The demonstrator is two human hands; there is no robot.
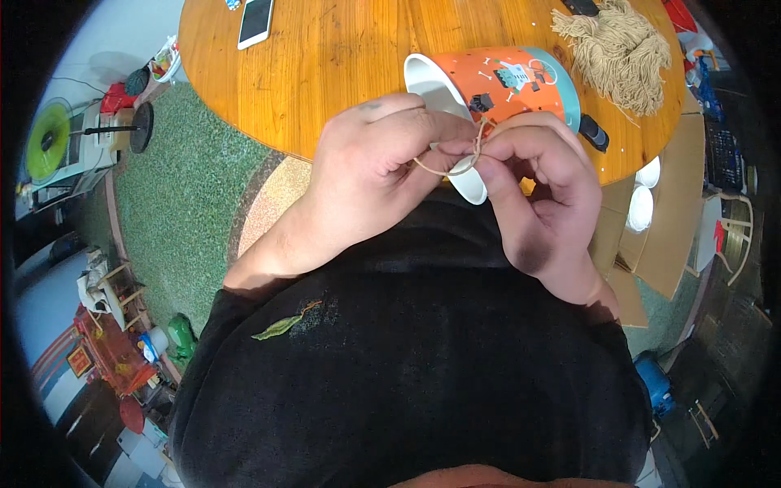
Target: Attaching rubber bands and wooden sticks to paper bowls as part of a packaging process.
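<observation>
Between my hands is a thin tan cord [443,173], bent into a small loop with a crossing or knot at the fingertips. My left hand [378,154] pinches it from the left with curled fingers. From the other side, the thumb and forefinger of my right hand [541,175] close on the cord near the crossing. Just behind the hands an orange paper bucket [521,85] with a white inside and a teal band lies on its side, its mouth facing left. My hands hide part of its rim. A bundle of tan cords [626,61] lies at the far right of the table.
The wooden table [317,73] has a curved edge. A white phone [255,23] lies at its far left, and a small dark object [594,132] by the bucket's base. Right of the table stands an open cardboard box [671,203] with white round items [640,209]. A fan [50,140] stands left.
</observation>
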